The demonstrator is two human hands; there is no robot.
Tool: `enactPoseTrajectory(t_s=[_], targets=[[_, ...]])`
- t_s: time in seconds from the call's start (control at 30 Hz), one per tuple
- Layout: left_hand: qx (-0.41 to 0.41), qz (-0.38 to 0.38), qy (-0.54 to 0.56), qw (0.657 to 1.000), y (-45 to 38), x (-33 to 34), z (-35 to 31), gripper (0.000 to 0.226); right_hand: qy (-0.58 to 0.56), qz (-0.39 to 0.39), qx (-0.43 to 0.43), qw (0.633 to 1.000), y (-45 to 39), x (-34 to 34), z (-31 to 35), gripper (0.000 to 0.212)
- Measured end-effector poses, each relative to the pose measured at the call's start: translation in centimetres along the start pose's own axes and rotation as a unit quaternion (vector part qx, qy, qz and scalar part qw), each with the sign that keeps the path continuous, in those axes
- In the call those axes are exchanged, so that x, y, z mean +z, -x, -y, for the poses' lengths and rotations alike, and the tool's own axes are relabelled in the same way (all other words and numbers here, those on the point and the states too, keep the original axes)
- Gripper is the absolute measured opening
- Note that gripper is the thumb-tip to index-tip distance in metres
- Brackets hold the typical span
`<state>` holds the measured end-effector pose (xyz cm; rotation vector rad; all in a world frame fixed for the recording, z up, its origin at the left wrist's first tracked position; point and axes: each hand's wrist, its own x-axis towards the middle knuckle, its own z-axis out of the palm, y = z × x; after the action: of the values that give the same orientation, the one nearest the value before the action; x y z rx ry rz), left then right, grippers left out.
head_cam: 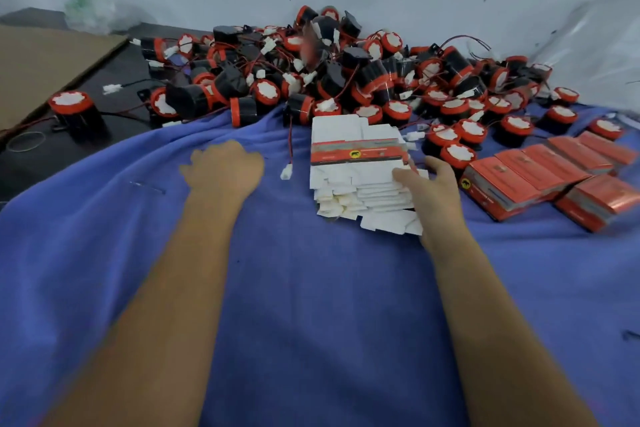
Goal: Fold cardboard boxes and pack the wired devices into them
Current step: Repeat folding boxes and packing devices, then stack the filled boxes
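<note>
A stack of flat, unfolded cardboard boxes [360, 166], white with a red printed band, lies on the blue cloth [294, 288]. My right hand [427, 184] rests at the stack's right edge, its thumb and fingers touching the top sheets. My left hand [223, 168] hovers over the cloth to the left of the stack, fingers curled, holding nothing. Behind the stack spreads a big heap of wired devices [329, 73], black cylinders with red rims, red and black wires and white connectors.
Several folded red boxes [540, 173] lie in rows at the right. A brown cardboard sheet [45, 66] lies at the far left, one lone device [78, 111] next to it. A white connector [286, 170] lies between my hands. A grey wall stands behind.
</note>
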<state>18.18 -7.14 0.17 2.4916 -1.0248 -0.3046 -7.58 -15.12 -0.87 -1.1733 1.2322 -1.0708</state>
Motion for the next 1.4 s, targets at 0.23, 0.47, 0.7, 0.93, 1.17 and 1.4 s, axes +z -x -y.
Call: enactPoseTrajectory(t_s=[0.23, 0.47, 0.7, 0.93, 1.17, 1.4], targets=[[0.214, -0.003, 0.241, 0.947, 6.2, 5.8, -8.5, 0.035, 0.292, -0.042, -0.109, 0.949, 1.8, -1.5, -1.3, 0.031], [0.193, -0.105, 0.283, 0.934, 6.3, 6.0, -6.6, 0.039, 0.381, 0.022, -0.212, 0.899, 1.8, -0.8, -0.2, 0.048], [0.219, -0.063, 0.296, 0.928, 6.8, 5.7, -5.7, 0.040, 0.372, 0.046, -0.185, 0.908, -0.3, 1.4, -0.5, 0.062], [0.242, -0.037, 0.298, 0.923, 6.7, 6.3, -5.9, 0.072, 0.350, 0.066, -0.200, 0.913, 0.4, 0.7, -1.3, 0.064], [0.313, -0.118, 0.375, 0.865, 7.4, 5.6, -6.9, 0.070, 0.181, 0.056, -0.278, 0.942, 1.9, 0.6, -0.3, 0.084], [0.261, -0.087, 0.462, 0.843, 7.8, 5.8, -7.1, 0.057, 0.088, 0.020, -0.309, 0.947, 2.7, 1.4, 0.2, 0.062]])
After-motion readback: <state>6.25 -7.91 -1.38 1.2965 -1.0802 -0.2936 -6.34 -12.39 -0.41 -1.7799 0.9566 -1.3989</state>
